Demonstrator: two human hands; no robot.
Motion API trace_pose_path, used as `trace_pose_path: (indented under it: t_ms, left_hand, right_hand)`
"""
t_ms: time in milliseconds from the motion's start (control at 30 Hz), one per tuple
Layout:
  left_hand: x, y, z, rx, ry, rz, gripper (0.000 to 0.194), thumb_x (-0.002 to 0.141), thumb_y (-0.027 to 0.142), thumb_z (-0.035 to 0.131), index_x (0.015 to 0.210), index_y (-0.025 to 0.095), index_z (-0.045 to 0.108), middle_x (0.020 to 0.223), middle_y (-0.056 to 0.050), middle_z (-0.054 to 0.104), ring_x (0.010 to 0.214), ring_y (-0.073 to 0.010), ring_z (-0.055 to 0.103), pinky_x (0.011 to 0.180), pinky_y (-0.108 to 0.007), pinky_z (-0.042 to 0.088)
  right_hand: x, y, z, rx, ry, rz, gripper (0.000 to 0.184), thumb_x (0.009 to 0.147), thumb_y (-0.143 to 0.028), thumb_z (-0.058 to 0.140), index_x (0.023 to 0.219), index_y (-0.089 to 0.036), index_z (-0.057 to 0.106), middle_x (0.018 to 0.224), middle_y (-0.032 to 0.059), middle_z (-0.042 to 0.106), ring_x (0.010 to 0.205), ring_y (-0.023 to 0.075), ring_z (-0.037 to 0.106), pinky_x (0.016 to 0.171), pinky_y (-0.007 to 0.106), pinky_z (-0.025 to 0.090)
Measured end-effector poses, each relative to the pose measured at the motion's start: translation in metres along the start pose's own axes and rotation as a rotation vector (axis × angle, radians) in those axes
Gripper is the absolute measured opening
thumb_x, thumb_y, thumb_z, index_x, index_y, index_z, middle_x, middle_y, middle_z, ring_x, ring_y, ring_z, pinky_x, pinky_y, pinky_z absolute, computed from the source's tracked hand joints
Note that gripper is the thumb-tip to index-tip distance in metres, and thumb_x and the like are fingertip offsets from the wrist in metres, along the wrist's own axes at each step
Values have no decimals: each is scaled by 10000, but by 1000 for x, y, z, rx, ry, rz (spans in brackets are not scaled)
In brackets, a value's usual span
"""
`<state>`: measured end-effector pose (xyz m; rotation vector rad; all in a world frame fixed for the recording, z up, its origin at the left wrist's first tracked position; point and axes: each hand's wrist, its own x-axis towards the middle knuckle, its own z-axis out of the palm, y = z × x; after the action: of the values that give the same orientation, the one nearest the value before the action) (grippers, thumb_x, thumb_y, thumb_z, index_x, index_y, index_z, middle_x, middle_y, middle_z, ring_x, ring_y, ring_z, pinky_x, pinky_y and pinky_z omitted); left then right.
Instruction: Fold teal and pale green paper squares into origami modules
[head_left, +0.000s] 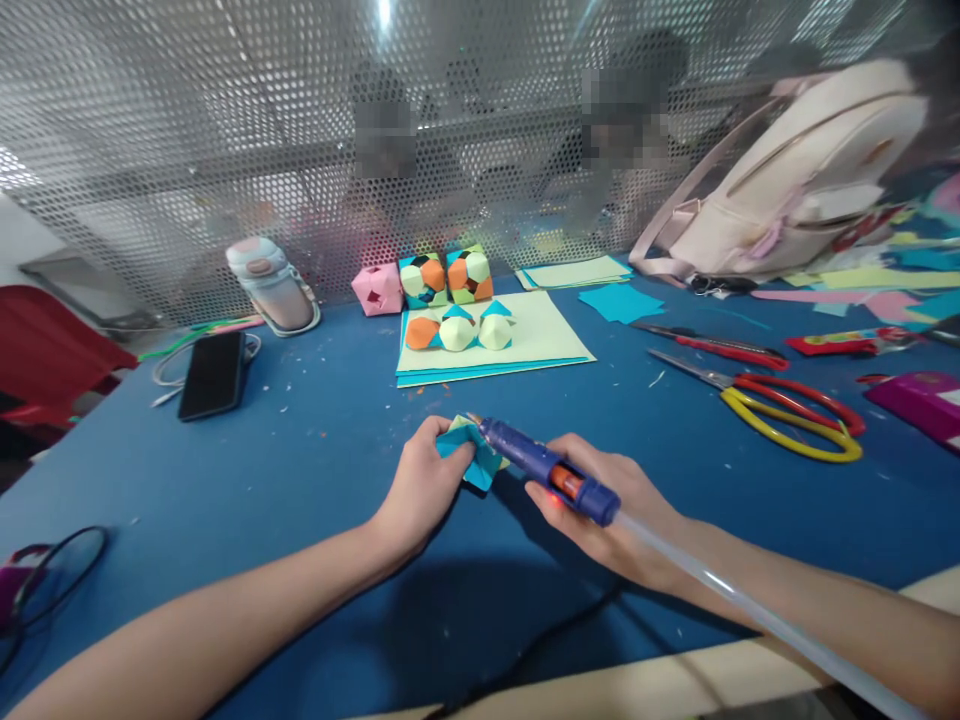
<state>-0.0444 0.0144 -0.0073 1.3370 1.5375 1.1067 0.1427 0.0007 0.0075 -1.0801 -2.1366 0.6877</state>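
One slip might burn fingers: L grip pinches blue paper nr glue gun tip, R grip wraps gun.

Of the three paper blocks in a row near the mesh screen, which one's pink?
The leftmost, a plain pink folded-paper block. The middle multicoloured block and right-hand multicoloured block both mix orange with pale green.

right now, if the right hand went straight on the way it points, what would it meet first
The blue plastic glue gun in the right hand would likely meet the folded blue and pale-green paper in the left hand first; depth leaves unclear whether they touch.
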Motion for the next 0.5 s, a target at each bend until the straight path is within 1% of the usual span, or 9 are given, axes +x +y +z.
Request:
trace_pose_path:
  t_ms: [100,267,367,500]
  left_hand:
    - [-1,2,0,29,-1,7,111,733,239,586,805,154,582,721,10,617,682,-140,545,623,-229,415]
    - [-1,1,-1,80,-8,51,80,736,233,581,771,161,574,676,26,603,665,-136,530,609,-227,406]
    - [-1,0,-1,104,-17,71,69,744,232,578,758,165,571,675,26,598,663,-135,527,608,-226,403]
    - [-2,1,0,112,-33,60,57,751,225,570,756,169,562,669,26,593,641,-132,526,589,-221,401]
  right_hand:
    - [1,0,2,-56,-49,-31,45,815,-245,481,825,-204,465,597,-31,547,434,100,462,453,209,345]
    - [1,1,3,-141,-83,-88,35,818,-233,461,811,-199,457,602,-20,547,470,121,498,468,217,356]
    - [0,3,4,-185,-74,-110,46,826,-241,449,812,-197,449,603,-14,550,474,128,508,466,221,351]
    - [-1,7,4,-235,-40,-120,65,833,-260,444,810,-199,437,594,-14,550,467,136,522,455,224,336]
